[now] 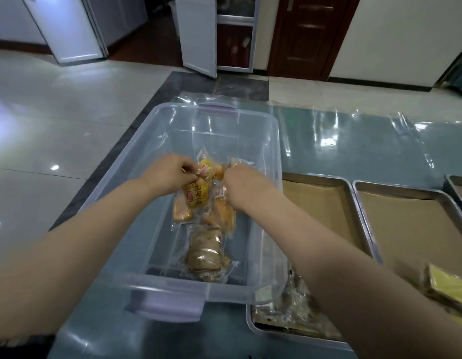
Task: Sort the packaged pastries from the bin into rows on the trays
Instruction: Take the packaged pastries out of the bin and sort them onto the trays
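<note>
A clear plastic bin (266,141) with lilac handles stands on the table and holds several packaged pastries. My left hand (167,174) pinches the top edge of a yellow printed pastry pack (197,196) inside the bin. My right hand (243,185) reaches into the bin and curls round another clear-wrapped golden pastry (224,211). A brown roll in clear wrap (205,252) lies at the bin's near end. Metal trays lined with cardboard sit to the right: the nearest tray (325,200) and a second tray (406,216).
A wrapped yellow sandwich-like pastry (447,286) lies on the second tray's near part. More wrapped pastries (299,299) lie at the near end of the first tray, partly behind my right forearm. A third tray (457,187) shows at the far right edge. Clear film covers the table.
</note>
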Available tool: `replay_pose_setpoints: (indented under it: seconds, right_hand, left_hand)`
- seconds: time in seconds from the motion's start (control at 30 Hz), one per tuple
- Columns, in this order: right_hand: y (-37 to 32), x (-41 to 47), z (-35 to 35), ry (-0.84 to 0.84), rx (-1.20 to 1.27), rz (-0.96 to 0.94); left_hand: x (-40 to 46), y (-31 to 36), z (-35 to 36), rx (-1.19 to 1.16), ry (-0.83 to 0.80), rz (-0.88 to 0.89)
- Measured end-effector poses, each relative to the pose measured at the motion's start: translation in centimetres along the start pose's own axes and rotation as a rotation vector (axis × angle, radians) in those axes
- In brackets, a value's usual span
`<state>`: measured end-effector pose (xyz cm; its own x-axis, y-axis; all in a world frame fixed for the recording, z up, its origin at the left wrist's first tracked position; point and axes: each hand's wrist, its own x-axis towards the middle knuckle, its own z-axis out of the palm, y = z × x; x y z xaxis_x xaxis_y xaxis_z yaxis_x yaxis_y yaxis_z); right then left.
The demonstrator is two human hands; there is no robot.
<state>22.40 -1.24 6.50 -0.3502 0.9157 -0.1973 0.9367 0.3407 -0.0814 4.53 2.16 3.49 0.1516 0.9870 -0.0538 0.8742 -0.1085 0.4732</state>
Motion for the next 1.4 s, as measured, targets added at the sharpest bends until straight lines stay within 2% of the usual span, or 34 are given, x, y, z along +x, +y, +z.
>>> replay_pose_setpoints:
  seconds: [0.13,0.23,0.33,0.43,0.67,0.9,1.1,1.2,1.4]
  right_hand:
    - [2.5,-2.8,-2.0,0.223,0.088,-0.011]
    - [5.6,-5.3,-2.5,0.396,0.254,-0.01]
    - [9.4,-8.7,-2.8,0.515,0.463,-0.021]
    - [14.0,-12.7,-2.8,0.568,0.642,-0.008]
    - [24.6,-20.7,0.9,0.579,0.771,0.069]
    - [32.3,-25.1,5.9,0.39,0.849,0.148]
    - [35.1,-27.1,9.8,0.308,0.968,0.229]
    - [35.7,-28.1,11.0,0.345,0.978,0.288]
    - [37.3,-30.8,12.5,0.426,0.936,0.386]
  left_hand:
    - [-1.8,4.5,-1.4,-0.08,0.225,0.037]
    - [-3.1,8.8,-2.1,-0.109,0.396,0.053]
    - [-4.7,13.6,-2.0,-0.148,0.487,0.055]
    - [-6.5,19.1,-0.5,-0.302,0.505,0.081]
    - [-8.9,27.5,9.9,-0.562,0.411,0.038]
    - [-10.6,31.7,19.9,-0.734,0.226,-0.038]
    - [-11.6,32.7,24.0,-0.793,0.07,-0.128]
    - [-11.5,33.3,24.9,-0.894,0.009,-0.181]
    - [-11.1,35.3,27.0,-0.994,-0.197,-0.164]
